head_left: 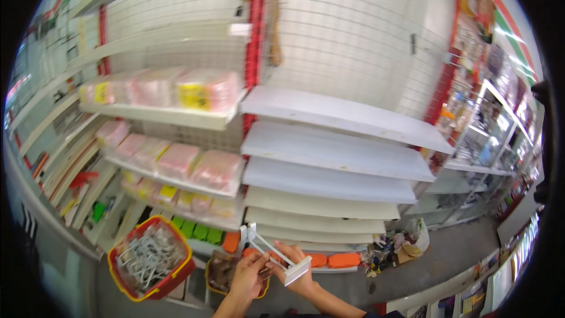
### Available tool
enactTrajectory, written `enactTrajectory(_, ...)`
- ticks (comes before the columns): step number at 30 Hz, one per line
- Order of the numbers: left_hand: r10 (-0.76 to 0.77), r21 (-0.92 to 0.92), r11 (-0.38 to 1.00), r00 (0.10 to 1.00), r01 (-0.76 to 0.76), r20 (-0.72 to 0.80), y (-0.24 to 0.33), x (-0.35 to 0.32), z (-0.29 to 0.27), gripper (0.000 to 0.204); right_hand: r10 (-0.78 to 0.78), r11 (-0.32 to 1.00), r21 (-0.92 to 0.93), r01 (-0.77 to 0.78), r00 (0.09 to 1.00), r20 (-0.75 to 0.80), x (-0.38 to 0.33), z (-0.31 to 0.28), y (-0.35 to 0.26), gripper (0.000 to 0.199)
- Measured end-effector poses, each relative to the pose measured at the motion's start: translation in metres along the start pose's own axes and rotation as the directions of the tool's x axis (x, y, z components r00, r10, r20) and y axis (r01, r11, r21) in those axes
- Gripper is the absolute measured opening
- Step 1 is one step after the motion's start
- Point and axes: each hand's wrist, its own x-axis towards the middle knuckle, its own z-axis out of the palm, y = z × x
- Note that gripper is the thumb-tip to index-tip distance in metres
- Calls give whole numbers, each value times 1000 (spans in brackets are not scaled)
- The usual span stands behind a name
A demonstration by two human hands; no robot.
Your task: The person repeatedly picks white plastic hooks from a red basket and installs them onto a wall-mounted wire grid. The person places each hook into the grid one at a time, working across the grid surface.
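A white metal display hook [298, 271], with a pale flat plate at one end and a bracket at the other, is held in front of the lower shelves. My left hand [250, 272] pinches it along the rods. Fingers of my right hand [301, 268] close on it near the plate end, right beside the left fingertips. Below and to the left stands a red basket [183, 270] with a yellow rim, heaped with similar white hooks [148, 256]. A second yellow-rimmed basket [266, 290] with brownish contents is partly hidden behind my left hand.
Bare white shelves [329, 141] rise ahead under a wire grid panel [353, 41]. Pink-and-white packs [212, 88] fill the left shelves. Orange packs [343, 260] and green packs [200, 232] lie low down. A pile of mixed goods [382, 253] sits on the floor at right.
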Motion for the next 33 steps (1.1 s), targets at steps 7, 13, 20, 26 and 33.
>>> enactTrajectory(7, -109, 137, 986, 986, 91, 127, -74, 23, 106, 14, 69, 992, -89, -92, 969, -235, -12, -118, 22, 17)
enactTrajectory(13, -83, 380, 925, 972, -7, 219, -98, 43, 165, 17, 357, 934, 73, -350, 898, -256, -13, -200, 17, 22)
enactTrajectory(20, 185, 374, 872, 921, -315, 343, -91, 88, 220, 19, 220, 975, 45, -218, 909, -354, 12, -256, 24, 23)
enactTrajectory(26, 221, 360, 821, 828, -443, 515, -73, 135, 271, 25, 8, 983, -170, -75, 931, -365, 66, -307, 42, 22)
enactTrajectory(33, 202, 338, 778, 720, -530, 664, -39, 179, 311, 27, -204, 960, -267, 88, 870, -449, 158, -364, 51, 21)
